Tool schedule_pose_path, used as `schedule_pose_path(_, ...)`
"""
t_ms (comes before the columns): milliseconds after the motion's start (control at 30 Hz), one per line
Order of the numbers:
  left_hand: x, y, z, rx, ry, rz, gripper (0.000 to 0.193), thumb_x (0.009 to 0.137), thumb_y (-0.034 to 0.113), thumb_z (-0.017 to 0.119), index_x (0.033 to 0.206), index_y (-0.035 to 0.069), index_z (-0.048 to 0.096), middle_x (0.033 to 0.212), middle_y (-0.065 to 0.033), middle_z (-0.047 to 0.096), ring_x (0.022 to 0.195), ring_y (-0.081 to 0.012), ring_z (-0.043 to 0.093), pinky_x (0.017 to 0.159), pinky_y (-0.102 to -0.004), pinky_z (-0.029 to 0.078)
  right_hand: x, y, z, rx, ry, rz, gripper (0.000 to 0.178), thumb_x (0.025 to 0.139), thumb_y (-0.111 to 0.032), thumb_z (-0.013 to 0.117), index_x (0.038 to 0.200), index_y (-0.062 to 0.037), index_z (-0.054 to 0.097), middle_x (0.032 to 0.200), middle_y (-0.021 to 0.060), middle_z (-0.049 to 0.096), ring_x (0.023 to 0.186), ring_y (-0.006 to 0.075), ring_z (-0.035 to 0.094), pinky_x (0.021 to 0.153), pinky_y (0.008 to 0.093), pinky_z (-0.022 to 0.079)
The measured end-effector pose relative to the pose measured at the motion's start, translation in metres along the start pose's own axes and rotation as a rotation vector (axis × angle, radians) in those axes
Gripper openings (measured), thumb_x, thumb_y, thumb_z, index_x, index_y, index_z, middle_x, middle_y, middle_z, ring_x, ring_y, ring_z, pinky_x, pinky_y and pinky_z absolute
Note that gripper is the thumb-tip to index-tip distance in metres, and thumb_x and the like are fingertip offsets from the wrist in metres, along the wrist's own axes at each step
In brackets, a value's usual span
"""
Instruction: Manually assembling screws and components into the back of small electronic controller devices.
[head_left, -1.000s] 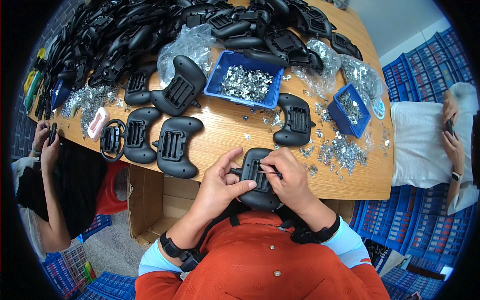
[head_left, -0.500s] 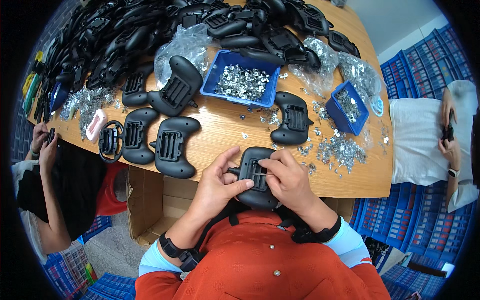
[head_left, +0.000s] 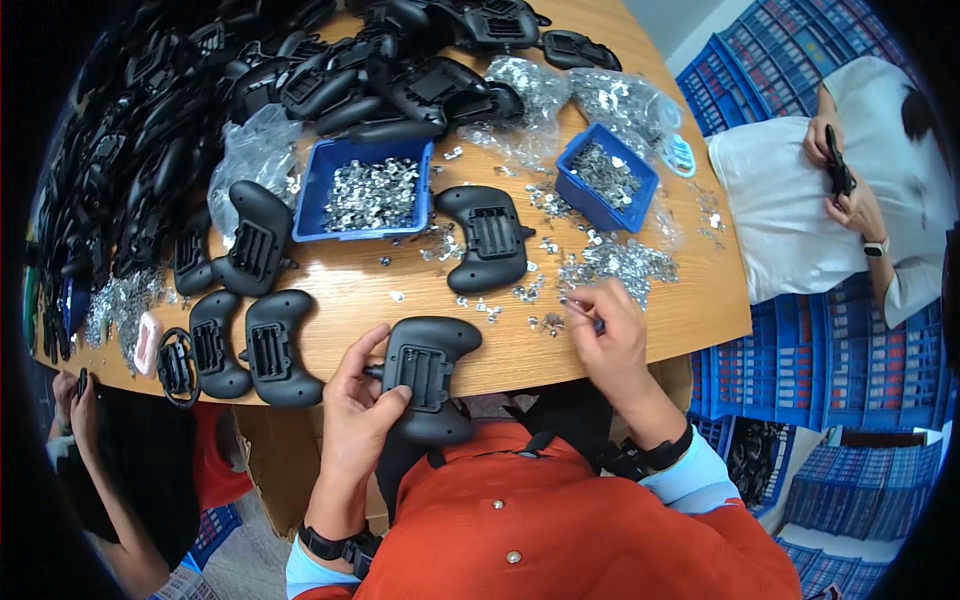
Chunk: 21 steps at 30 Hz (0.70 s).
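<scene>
Black plastic shell: a controller housing [head_left: 428,388] is gripped by the left hand [head_left: 358,420] at the near desk edge, its ribbed inner side turned up.
Left hand: closed around the housing's left grip, thumb laid near the central grille; a dark watch is worn on the wrist.
Right hand: the right hand [head_left: 612,345] is seen at 3 o'clock of the housing, well apart from it, fingers pinched narrow over loose metal pieces; whether a piece is actually held cannot be told.
Metal pieces: small silvery parts [head_left: 612,262] are scattered on the desk at 12 o'clock of the right hand, some touching its fingertips.
Desk: a rounded wooden desk [head_left: 690,310] carries everything.
Single housing: another black housing [head_left: 490,237] lies at 12 o'clock of the held one, near it.
Large tray: a blue tray [head_left: 366,190] filled with silvery parts sits at 11 o'clock.
Small tray: a smaller blue tray [head_left: 605,176] of parts stands at 1 o'clock.
Housings at left: three black housings [head_left: 250,340] are laid side by side at 9 o'clock.
Pile: a heap of black housings [head_left: 300,80] covers the far left of the desk.
Others: a person in white [head_left: 800,190] is seated at 2 o'clock; another person's hands [head_left: 75,395] are seen at 9 o'clock.
</scene>
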<state>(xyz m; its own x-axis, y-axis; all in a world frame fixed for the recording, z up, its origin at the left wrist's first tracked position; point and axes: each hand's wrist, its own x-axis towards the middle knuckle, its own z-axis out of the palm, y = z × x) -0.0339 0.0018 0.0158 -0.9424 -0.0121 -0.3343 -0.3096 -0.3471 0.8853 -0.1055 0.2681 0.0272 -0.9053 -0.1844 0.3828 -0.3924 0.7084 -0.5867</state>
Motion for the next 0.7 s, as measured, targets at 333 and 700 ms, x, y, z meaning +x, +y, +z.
schedule_pose_path(333, 0.001, 0.001, 0.003, 0.574, 0.206, 0.171, 0.051, 0.081, 0.001, 0.067, 0.129, -0.001, 0.052, 0.083, -0.0025, 0.059, 0.072, -0.0073, 0.058, 0.064, -0.0212, 0.048, -0.043, 0.049, -0.032, -0.147, 0.013, 0.025, 0.015, 0.076, 0.002, 0.067, 0.090, -0.0036, 0.063, 0.077, 0.0101, 0.057, 0.065, 0.0270, 0.061, 0.056, 0.0359, 0.049)
schedule_pose_path(700, 0.003, -0.003, 0.008, 0.344, 0.160, 0.081, 0.051, 0.080, 0.000, 0.069, 0.127, -0.003, 0.052, 0.082, 0.0000, 0.056, 0.077, -0.0072, 0.056, 0.071, -0.0203, 0.046, -0.051, 0.037, -0.028, -0.315, -0.191, -0.124, 0.023, 0.077, -0.011, 0.070, 0.100, -0.0115, 0.064, 0.083, 0.0063, 0.052, 0.062, 0.0243, 0.060, 0.051, 0.0342, 0.049)
